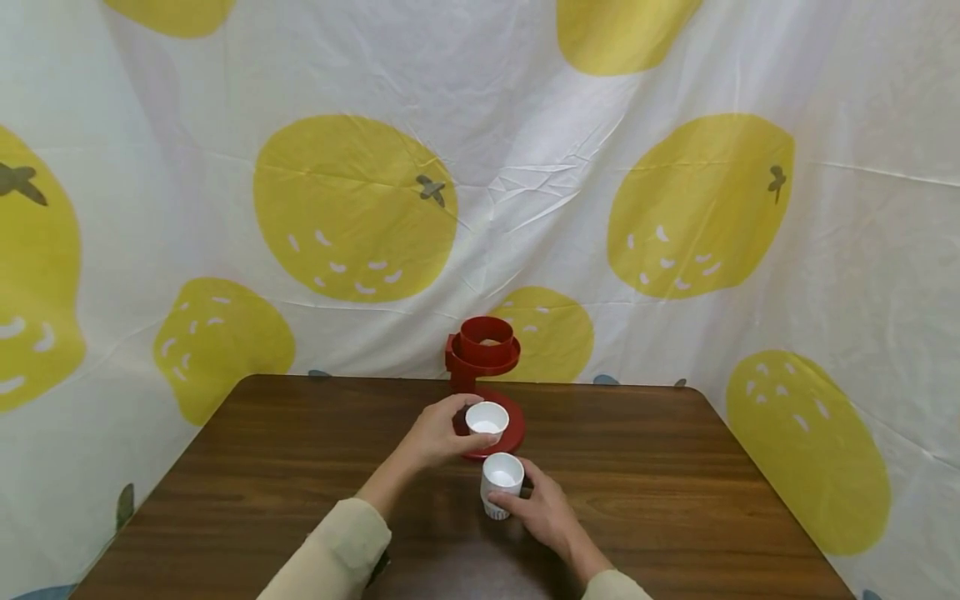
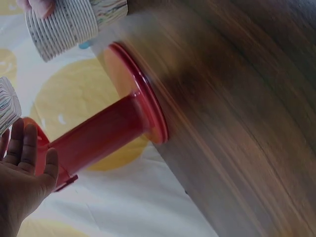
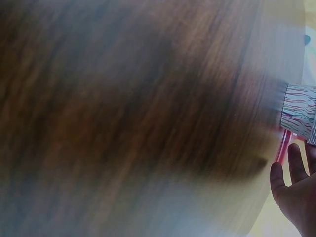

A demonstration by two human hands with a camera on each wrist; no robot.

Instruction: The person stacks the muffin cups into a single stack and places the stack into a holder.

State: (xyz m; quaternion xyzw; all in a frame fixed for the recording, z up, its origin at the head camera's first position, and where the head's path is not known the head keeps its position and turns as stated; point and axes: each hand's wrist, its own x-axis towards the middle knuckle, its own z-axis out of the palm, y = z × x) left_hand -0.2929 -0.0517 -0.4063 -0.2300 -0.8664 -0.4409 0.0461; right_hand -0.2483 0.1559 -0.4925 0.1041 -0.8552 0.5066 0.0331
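Note:
My left hand (image 1: 435, 429) holds a single white paper cup (image 1: 487, 419) by its sides, in front of the red stand's upright and over its base. Closer to me, my right hand (image 1: 551, 510) grips a stack of paper cups (image 1: 501, 477) with thumb and fingers. The stack is upright, on the table or just above it; I cannot tell which. In the left wrist view, the stack (image 2: 64, 29) shows many nested rims and a colored wavy pattern on its lowest cup. The single cup (image 2: 8, 104) is partly cut off there.
A red stand (image 1: 462, 382) with a round base stands at the table's back edge. Its ring bears a red cylinder (image 1: 487, 340) with something pale inside. The table (image 1: 315, 467) is dark wood. A white cloth with yellow lemons (image 1: 356, 208) hangs behind it.

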